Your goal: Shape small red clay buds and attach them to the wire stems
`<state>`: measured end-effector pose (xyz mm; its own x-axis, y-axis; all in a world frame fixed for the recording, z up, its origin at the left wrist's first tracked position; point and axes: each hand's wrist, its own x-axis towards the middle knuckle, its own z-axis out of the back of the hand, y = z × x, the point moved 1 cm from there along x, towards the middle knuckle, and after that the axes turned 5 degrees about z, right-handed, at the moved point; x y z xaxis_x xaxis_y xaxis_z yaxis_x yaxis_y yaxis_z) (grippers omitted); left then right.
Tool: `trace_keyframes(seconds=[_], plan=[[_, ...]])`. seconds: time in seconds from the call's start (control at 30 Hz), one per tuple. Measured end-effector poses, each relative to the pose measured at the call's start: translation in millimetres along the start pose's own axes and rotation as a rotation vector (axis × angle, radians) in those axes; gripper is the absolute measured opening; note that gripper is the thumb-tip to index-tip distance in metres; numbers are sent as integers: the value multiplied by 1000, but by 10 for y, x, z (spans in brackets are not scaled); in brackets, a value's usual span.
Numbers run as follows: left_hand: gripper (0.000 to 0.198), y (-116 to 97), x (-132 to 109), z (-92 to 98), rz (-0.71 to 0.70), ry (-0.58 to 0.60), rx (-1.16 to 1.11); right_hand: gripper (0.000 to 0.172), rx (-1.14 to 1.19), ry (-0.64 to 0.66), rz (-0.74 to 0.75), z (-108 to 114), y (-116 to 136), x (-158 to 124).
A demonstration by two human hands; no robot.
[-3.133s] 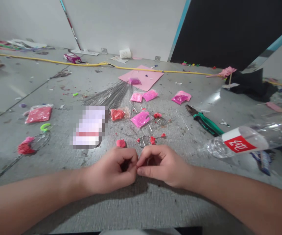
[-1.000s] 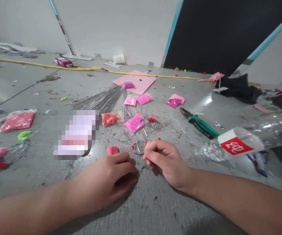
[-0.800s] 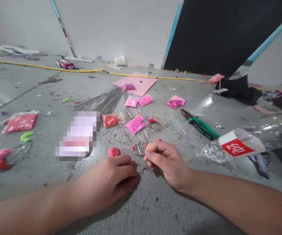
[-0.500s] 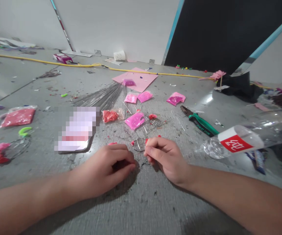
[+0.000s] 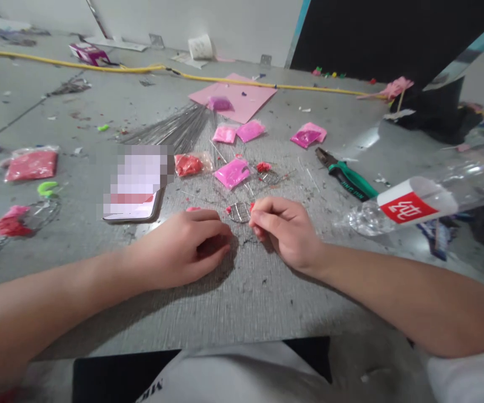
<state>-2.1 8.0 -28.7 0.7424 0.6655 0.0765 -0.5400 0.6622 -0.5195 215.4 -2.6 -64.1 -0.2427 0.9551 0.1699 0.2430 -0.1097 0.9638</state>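
My right hand point(image 5: 286, 230) rests on the grey tabletop with thumb and forefinger pinched together. Whatever is between those fingertips is too small or hidden to make out. Just beyond them lies a small bent-wire frame point(image 5: 238, 212) with red clay-like bits at its sides, partly covered by the hand. My left hand point(image 5: 189, 246) lies to the left of it, fingers curled and thumb apart from them, with nothing visible in the gap. A pinkish-red lump point(image 5: 194, 209) shows behind its knuckles. Farther back is another wire frame point(image 5: 268, 176) with a red lump point(image 5: 263, 167).
A phone point(image 5: 135, 182) lies left, near a bundle of thin wires point(image 5: 170, 126). Several clay packets, including a bright pink one point(image 5: 232, 173), are scattered ahead. Green-handled pliers point(image 5: 351, 178) and a plastic bottle point(image 5: 418, 200) lie right. A yellow cable point(image 5: 133, 69) crosses behind.
The view has tilted downward, so everything sits higher and the table's front edge and my lap now show. Both hands keep almost the same pose and place on the table.
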Motion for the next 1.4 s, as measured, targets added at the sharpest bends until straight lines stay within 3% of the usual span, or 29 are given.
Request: trace_keyframes(seconds=[0.27,0.43,0.7,1.0,1.4], plan=[[22,-78,11,34,-3,96,60,23,-57,-2,52,-7,64,-8],[20,-17,52,98,-17,102,91,25,-110,-4,76,-21,120,-12],[23,-57,13,31,69,95,79,24,-102,10,80,-20,97,-13],[22,-46,-17,-4,39,112,127,23,-93,-2,62,-22,64,18],[20,-97,-10,-36,103,93,109,24,-109,3,57,-27,42,23]])
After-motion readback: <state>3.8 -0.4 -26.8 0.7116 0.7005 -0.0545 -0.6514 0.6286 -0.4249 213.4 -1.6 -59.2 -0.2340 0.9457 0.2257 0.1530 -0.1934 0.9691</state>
